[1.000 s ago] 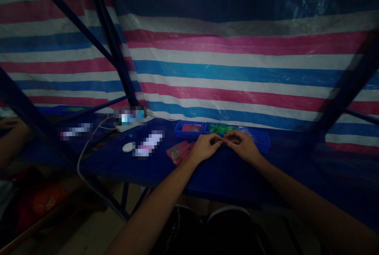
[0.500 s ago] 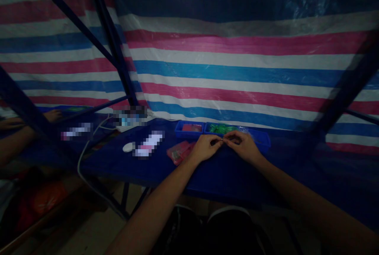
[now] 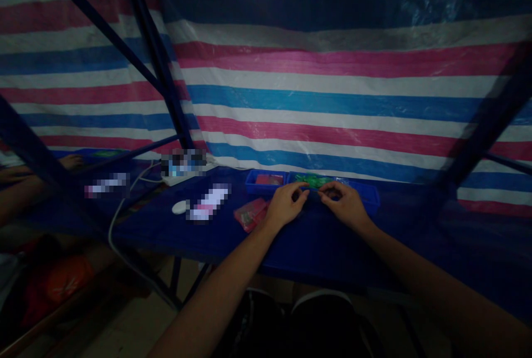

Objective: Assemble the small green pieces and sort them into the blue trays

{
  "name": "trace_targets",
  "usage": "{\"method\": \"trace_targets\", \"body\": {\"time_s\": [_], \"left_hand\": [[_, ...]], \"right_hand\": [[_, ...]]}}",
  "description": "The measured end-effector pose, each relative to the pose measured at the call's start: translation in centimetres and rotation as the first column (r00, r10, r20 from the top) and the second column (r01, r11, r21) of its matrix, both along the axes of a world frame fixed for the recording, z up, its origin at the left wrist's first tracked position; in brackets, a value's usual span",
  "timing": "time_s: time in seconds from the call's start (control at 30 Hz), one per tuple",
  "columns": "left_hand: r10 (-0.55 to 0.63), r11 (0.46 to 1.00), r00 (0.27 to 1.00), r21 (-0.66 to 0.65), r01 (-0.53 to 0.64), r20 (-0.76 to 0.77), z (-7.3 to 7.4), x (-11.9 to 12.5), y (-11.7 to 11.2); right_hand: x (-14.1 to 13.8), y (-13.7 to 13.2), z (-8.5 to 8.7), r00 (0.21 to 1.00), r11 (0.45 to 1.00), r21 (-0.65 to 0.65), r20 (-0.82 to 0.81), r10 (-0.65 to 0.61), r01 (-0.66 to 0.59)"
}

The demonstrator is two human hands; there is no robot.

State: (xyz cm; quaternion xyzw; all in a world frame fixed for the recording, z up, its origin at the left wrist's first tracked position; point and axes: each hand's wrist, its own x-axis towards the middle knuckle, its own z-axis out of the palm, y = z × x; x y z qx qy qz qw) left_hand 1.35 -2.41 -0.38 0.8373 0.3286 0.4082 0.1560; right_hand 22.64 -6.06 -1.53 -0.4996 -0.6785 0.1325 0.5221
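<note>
Over the blue table (image 3: 291, 250), my left hand (image 3: 286, 203) is curled with thumb and fingertips pinched. A short gap to its right, my right hand (image 3: 343, 203) makes a similar pinch. Whatever either one grips is too small and dark to make out. Behind my fingers lie green plastic pieces (image 3: 311, 180) in a blue tray (image 3: 376, 197). Beside my left wrist are clear-and-red plastic packets (image 3: 249, 214), partly covered by that hand. A smaller blue bin (image 3: 250, 182) with reddish packets stands behind them.
A white round case (image 3: 180, 207) and a blurred-out phone (image 3: 210, 203) lie to the left. Farther back is a white power strip (image 3: 183, 175) with a cable hanging off the table. Blue metal posts (image 3: 166, 86) frame the space. Another person's hand (image 3: 72, 161) rests at the far left table.
My fingertips, touching before, have drawn apart: the left hand slightly left, the right slightly right. More of the green pieces shows between them.
</note>
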Motion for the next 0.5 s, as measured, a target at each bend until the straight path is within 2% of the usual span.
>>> {"method": "trace_targets", "body": {"time_s": [0.13,0.27,0.5], "left_hand": [[-0.116,0.985,0.993,-0.127,0.115,0.000,0.04,0.05,-0.36],[-0.189,0.973,0.982,-0.137,0.189,0.012,-0.31,0.19,-0.22],[-0.229,0.961,0.971,-0.140,0.238,0.072,-0.60,0.36,0.13]], "right_hand": [[0.04,0.06,-0.11,1.000,1.000,0.027,0.019,0.006,-0.007],[0.00,0.03,-0.13,0.998,0.998,0.058,0.051,0.020,-0.023],[0.02,-0.06,-0.21,0.992,0.992,0.104,0.111,0.060,-0.072]]}}
